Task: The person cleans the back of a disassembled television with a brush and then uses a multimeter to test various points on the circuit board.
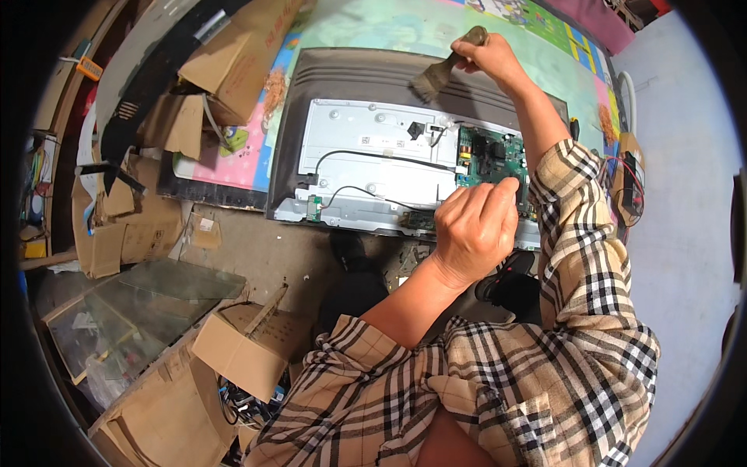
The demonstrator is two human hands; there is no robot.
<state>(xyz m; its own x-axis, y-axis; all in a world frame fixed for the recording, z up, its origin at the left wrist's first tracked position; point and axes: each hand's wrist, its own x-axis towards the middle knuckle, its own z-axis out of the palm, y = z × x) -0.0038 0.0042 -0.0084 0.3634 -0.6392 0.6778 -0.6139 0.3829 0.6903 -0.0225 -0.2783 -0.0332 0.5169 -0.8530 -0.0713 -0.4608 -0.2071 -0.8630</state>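
My right hand (489,59) grips a flat, wide paintbrush (434,79) by its handle, bristles pointing down and left over the dark back (350,71) of a flat screen. That screen lies on the table with its white metal plate (354,175) bare. On the plate's right side sits a green circuit board (510,149), partly covered by my left hand (476,229). The left hand is closed, fingers curled in; whatever may be inside it is hidden. A black cable (381,155) runs across the plate, and a small green board (314,208) sits at the lower left edge.
A colourful patterned mat (362,29) covers the table. Cardboard boxes (241,58) crowd the left side, with glass sheets (179,282) low down. An open box (241,350) holds cables. At the right stand a pale panel (677,202) and a black device with wires (629,187).
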